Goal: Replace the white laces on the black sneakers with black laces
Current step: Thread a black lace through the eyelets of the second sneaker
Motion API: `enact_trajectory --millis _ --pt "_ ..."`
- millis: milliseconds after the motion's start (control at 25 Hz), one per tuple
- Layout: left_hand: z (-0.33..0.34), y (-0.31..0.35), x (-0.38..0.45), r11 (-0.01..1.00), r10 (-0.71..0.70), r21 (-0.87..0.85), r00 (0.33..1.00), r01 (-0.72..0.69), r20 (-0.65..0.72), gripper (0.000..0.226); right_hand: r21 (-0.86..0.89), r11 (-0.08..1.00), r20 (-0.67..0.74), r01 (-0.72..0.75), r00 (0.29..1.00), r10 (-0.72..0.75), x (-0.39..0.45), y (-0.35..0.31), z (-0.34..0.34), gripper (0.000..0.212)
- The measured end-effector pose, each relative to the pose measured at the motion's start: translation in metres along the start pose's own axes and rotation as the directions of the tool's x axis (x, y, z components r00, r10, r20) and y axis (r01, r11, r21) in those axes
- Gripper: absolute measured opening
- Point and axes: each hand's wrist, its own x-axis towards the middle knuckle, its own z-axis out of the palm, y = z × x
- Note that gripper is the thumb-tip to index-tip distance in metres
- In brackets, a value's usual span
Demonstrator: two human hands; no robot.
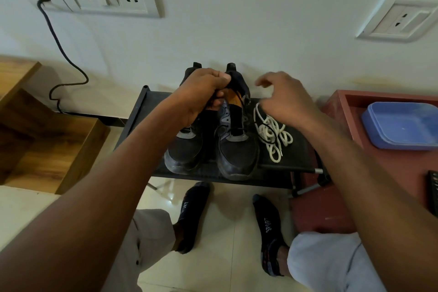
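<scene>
L hand (206, 92) pinches black lace (239, 99); socks (269, 227) read "SPORT".

Both forearms (132, 173) are bare to the frame's edge; no sleeve, watch or ring shows on the left hand (203, 92) or the right hand (284, 95). The legs wear light trousers: the left leg (144, 244) looks beige-grey with a small dark button or stud near the side seam, the right leg (331, 265) pale grey-blue with a curved seam line. The feet are in dark navy ankle socks. The left sock (192, 216) and right sock (267, 227) each carry pale "SPORT" lettering along the top, partly readable on the left one. The right sock has reddish patterning near the cuff.
</scene>
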Motion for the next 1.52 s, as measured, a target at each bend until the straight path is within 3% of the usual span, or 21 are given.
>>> enact_trajectory --millis 80,120,160,240,320,360,440,520,600,720,760,840,920,1040,1120,1200,1320,1440,1520 --pt "0.009 0.001 0.001 0.999 0.023 0.024 0.999 -0.024 0.036 0.022 0.443 0.896 0.148 -0.008 0.987 -0.065 0.001 -0.017 0.005 0.021" --pt "0.011 0.002 0.001 0.999 0.027 0.030 0.999 -0.028 0.030 0.022 0.516 0.855 0.152 -0.062 0.988 -0.020 0.003 -0.015 0.008 0.011" --pt "0.012 0.003 0.002 0.999 0.022 0.036 1.000 -0.022 0.009 0.020 0.479 0.871 0.104 -0.108 0.992 0.066 0.007 -0.010 0.010 0.006" --pt "0.009 0.003 0.003 0.997 -0.008 0.072 0.998 0.012 -0.064 0.014 0.138 0.970 -0.080 -0.202 0.974 0.214 0.015 0.012 0.009 0.007" --pt "0.005 -0.001 0.005 0.991 -0.028 0.129 0.992 0.044 -0.122 0.010 -0.130 0.964 -0.170 -0.230 0.963 0.207 0.014 0.023 0.009 0.015" --pt "0.005 -0.004 0.006 0.988 -0.030 0.148 0.991 0.049 -0.130 0.009 -0.118 0.977 -0.149 -0.180 0.976 0.162 0.016 0.022 0.011 0.023" --pt "0.007 -0.008 0.008 0.989 -0.025 0.144 0.994 0.040 -0.106 0.010 0.128 0.992 -0.020 -0.017 1.000 0.020 0.017 0.010 0.015 0.035" --pt "0.009 -0.009 0.009 0.994 -0.020 0.103 0.997 0.028 -0.074 0.013 0.416 0.909 0.116 -0.004 0.992 -0.048 0.016 -0.003 0.019 0.023" --pt "0.007 -0.008 0.009 0.997 -0.012 0.075 0.996 0.019 -0.087 0.016 0.383 0.923 0.097 -0.043 0.995 0.006 0.020 0.001 0.023 0.003" --pt "0.003 -0.009 0.007 0.998 -0.007 0.054 0.996 0.012 -0.088 0.016 0.078 0.996 0.005 -0.039 0.999 0.039 0.023 0.013 0.023 0.006" --pt "0.003 -0.010 0.006 0.998 -0.011 0.054 0.997 0.015 -0.074 0.016 0.117 0.993 0.021 -0.015 1.000 0.013 0.022 0.012 0.023 0.014" --pt "0.002 -0.012 0.003 0.997 -0.016 0.073 0.999 0.019 -0.039 0.018 0.398 0.917 0.100 0.010 0.994 -0.054 0.021 0.004 0.024 0.027" --pt "0.000 -0.013 0.004 0.995 -0.015 0.097 1.000 0.017 -0.023 0.021 0.478 0.878 0.117 0.033 0.988 -0.101 0.018 -0.001 0.026 0.017" --pt "-0.006 -0.017 0.010 0.969 -0.007 0.244 0.996 0.028 -0.088 0.019 0.277 0.957 0.088 0.085 0.990 -0.113 0.021 0.006 0.032 0.012" --pt "-0.010 -0.023 0.012 0.844 0.110 0.536 0.988 -0.033 -0.112 0.012 0.153 0.983 0.037 0.103 0.993 -0.110 0.022 0.009 0.037 0.015" --pt "-0.010 -0.029 0.009 0.677 0.180 0.728 0.983 -0.110 -0.019 0.033 0.044 0.993 0.030 0.114 0.993 -0.115 0.021 0.009 0.043 0.011" --pt "-0.011 -0.032 0.003 0.564 0.118 0.810 0.986 -0.161 0.114 0.059 -0.106 0.989 0.041 0.106 0.994 -0.102 0.018 0.006 0.051 0.010" --pt "-0.012 -0.034 0.005 0.520 0.120 0.836 0.984 -0.175 0.132 0.054 -0.160 0.984 0.022 0.085 0.996 -0.082 0.017 0.006 0.057 0.010" --pt "-0.012 -0.035 0.006 0.530 0.128 0.828 0.983 -0.181 0.133 0.049 -0.081 0.995 0.061 0.051 0.997 -0.047 0.019 0.007 0.063 0.010"
